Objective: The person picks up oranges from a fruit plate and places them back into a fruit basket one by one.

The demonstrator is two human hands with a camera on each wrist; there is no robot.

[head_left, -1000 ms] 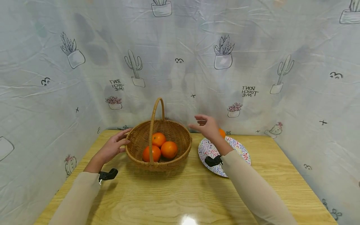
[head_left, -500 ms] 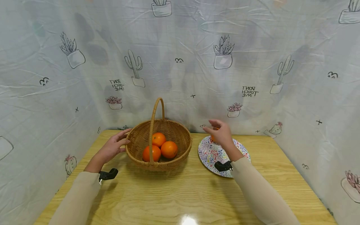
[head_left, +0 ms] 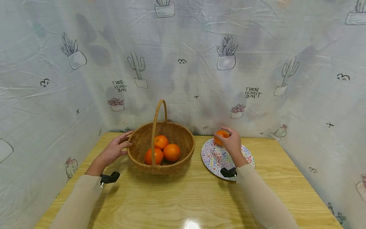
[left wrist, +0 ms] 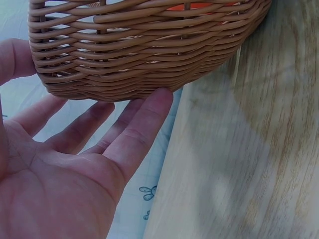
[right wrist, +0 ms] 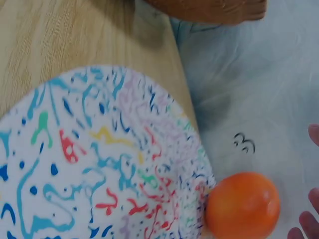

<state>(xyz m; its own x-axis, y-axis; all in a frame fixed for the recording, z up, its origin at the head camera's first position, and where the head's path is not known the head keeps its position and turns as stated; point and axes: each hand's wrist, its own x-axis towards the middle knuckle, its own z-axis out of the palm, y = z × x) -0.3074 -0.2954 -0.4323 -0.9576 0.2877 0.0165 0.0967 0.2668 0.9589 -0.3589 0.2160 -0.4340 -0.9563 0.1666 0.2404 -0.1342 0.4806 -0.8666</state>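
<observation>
In the head view, my left hand (head_left: pixel 112 151) lies against the left side of a wicker basket (head_left: pixel 187 159) with an arched handle. The left wrist view shows its fingers (left wrist: pixel 137 137) mostly straight, tips at the woven outer wall. Several oranges sit together in the basket, one near the front (head_left: pixel 172 152). My right hand (head_left: pixel 232 142) is spread about another orange (head_left: pixel 221 137) at the far edge of a speckled plate (head_left: pixel 215 160). In the right wrist view, fingertips (right wrist: pixel 310 224) stand apart from this orange (right wrist: pixel 243 205); the thumb is out of that view.
The wooden table (head_left: pixel 171 197) holds the basket left of centre and the plate to its right. A printed cloth (head_left: pixel 200 76) with cactus drawings hangs along the back and both sides, close behind the basket and plate.
My right hand has moved right and lower, from between basket and plate to the orange on the plate. The left hand and basket stay where they were.
</observation>
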